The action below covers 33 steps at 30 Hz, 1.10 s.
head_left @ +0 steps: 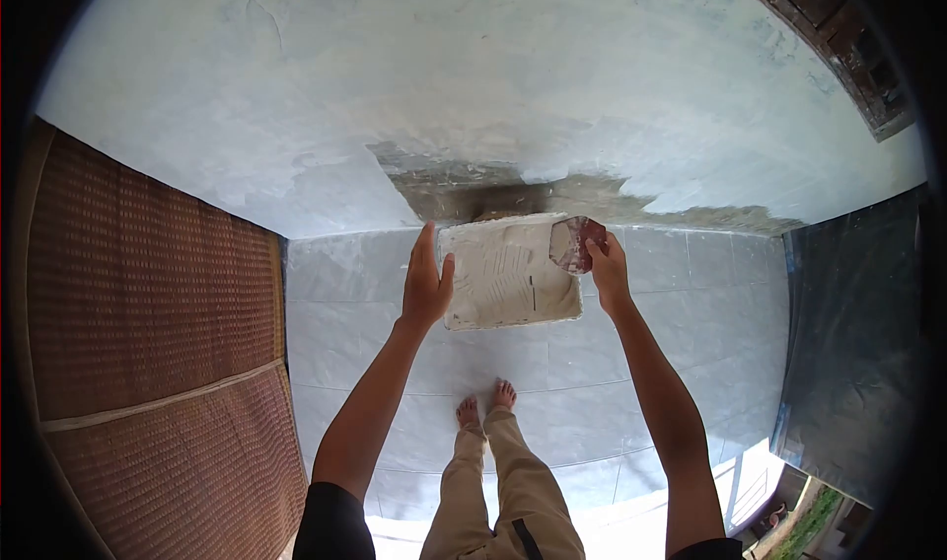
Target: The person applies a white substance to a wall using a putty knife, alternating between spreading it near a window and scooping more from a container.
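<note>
A shallow rectangular tray (475, 313), coated with off-white putty, is in front of me, apparently above the floor. My left hand (427, 286) is at its left side, the thumb over the rim and the fingers stretched along the outer edge; its underside is hidden. In the putty lie ridged marks and one short dark streak. My right hand (610, 267) is closed on a flat, reddish-brown, angular putty spreader (589, 232), thumb on its face. Whitish putty covers the spreader's left part, which overlaps the tray's upper right corner.
A wall (444, 86) ahead has a pale coat, with a bare grey-brown patch (444, 197) low down. Grey tiles (641, 353) cover the floor around my feet. A brown woven mat (168, 284) stands left; dark sheeting (853, 333) hangs right. A wooden frame (838, 27) is upper right.
</note>
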### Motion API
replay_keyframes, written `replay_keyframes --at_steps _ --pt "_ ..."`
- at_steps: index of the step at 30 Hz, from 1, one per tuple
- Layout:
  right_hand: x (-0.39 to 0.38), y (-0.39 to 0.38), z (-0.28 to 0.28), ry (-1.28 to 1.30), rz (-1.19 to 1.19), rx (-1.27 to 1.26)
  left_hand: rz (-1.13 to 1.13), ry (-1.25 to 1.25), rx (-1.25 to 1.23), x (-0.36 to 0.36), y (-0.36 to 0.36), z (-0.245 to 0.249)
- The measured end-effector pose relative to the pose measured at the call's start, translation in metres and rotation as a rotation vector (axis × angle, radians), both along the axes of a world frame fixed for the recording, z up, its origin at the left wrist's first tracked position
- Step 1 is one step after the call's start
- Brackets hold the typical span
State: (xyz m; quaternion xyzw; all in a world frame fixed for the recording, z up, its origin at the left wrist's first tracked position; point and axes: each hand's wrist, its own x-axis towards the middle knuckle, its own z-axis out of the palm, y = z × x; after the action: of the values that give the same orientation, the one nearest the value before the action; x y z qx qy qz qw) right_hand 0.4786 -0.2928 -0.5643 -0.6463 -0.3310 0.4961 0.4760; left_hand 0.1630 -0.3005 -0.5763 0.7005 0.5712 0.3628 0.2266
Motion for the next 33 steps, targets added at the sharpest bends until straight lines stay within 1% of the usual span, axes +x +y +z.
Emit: replay_keyframes --at_steps 2,3,6,7,9,10,12,14,18,22,24,25,27,31,33 --pt "-0.003 -0.013 -0.034 -0.173 0.025 0.043 -0.016 -0.013 -0.045 0.004 -0.015 -0.036" --pt "-0.005 -0.018 -0.046 -0.177 0.024 0.038 -0.018 -0.017 -0.051 0.006 -0.022 -0.052" --pt "-0.008 -0.026 -0.08 -0.501 0.157 -0.004 -0.035 -0.037 -0.135 0.009 -0.037 -0.095" --pt "-0.009 -0.027 -0.09 -0.504 0.159 -0.01 -0.034 -0.041 -0.141 0.008 -0.041 -0.109" --pt "-0.014 -0.029 -0.106 -0.602 0.22 0.107 -0.012 -0.056 -0.185 0.009 -0.046 -0.131" --pt "-0.014 -0.026 -0.114 -0.608 0.225 0.103 -0.008 -0.063 -0.189 0.009 -0.046 -0.142" --pt "-0.015 -0.018 -0.131 -0.722 0.266 0.248 0.013 -0.041 -0.194 0.007 -0.048 -0.161" --pt "-0.018 -0.015 -0.141 -0.761 0.264 0.251 0.016 -0.045 -0.205 0.007 -0.05 -0.178" --pt "-0.021 -0.003 -0.156 -0.848 0.291 0.272 0.019 -0.037 -0.207 0.009 -0.049 -0.201" --pt "-0.027 -0.001 -0.178 -0.877 0.335 0.297 0.058 0.004 -0.205 0.011 -0.054 -0.222" --pt "-0.035 -0.002 -0.175 -1.028 0.329 0.345 0.064 -0.021 -0.207 0.01 -0.056 -0.231" --pt "-0.035 -0.001 -0.18 -1.027 0.333 0.34 0.066 -0.022 -0.212 0.01 -0.057 -0.235" --pt "-0.036 -0.001 -0.189 -1.051 0.358 0.358 0.038 -0.07 -0.235 0.008 -0.059 -0.24" --pt "-0.033 -0.01 -0.192 -1.086 0.381 0.382 0.015 -0.068 -0.248 0.004 -0.062 -0.24" --pt "-0.03 -0.017 -0.189 -1.091 0.451 0.381 0.001 -0.081 -0.229 0.003 -0.062 -0.242"
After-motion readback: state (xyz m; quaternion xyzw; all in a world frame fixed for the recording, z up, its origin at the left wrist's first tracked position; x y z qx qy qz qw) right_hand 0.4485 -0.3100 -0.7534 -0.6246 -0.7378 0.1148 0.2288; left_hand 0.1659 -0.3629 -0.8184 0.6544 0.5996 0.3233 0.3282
